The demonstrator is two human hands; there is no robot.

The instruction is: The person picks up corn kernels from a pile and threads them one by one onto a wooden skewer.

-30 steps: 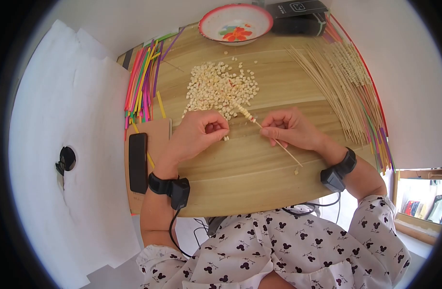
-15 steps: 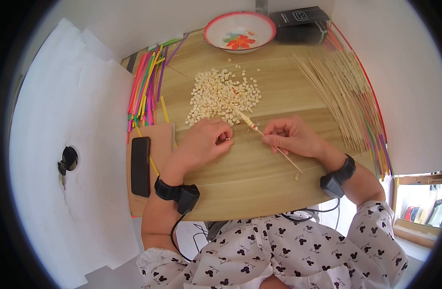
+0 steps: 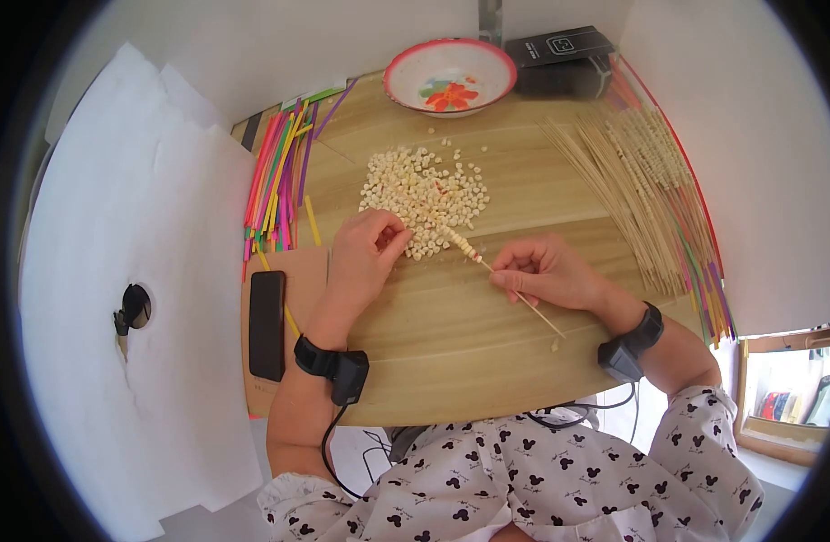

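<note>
I see the right hand closing its grip on the skewer, between the bench's near edge and pale pieces; the left hand's grip I cannot tell. Threading seems to need steady aim.

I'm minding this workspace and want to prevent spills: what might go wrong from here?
The loose pale pieces lie uncontained on the table, so the nearby left hand might scatter them. The right hand pinches the thin stick; if its grip slips, the threaded pieces could perhaps slide off.
</note>
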